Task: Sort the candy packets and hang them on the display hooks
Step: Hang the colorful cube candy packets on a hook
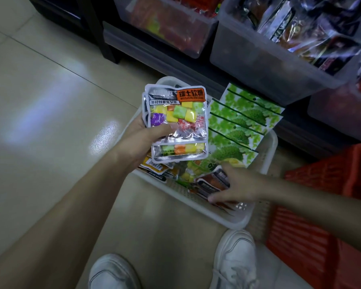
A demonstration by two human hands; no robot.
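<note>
My left hand [143,136] grips a stack of silver candy packets [176,122] with coloured cubes showing through, held above a white plastic tray [223,217] on the floor. My right hand [237,184] reaches down into the tray, with thumb and fingers closing around a dark packet [212,182] lying there. Several green durian-print packets [241,126] fan out across the tray's far side. More loose packets [154,170] lie in the tray under the held stack. No display hooks are in view.
A red plastic basket [325,209] sits on the floor to the right of the tray. Clear bins [279,65] of wrapped snacks fill the dark shelf ahead. My white shoes [233,259] stand just before the tray on beige floor tiles.
</note>
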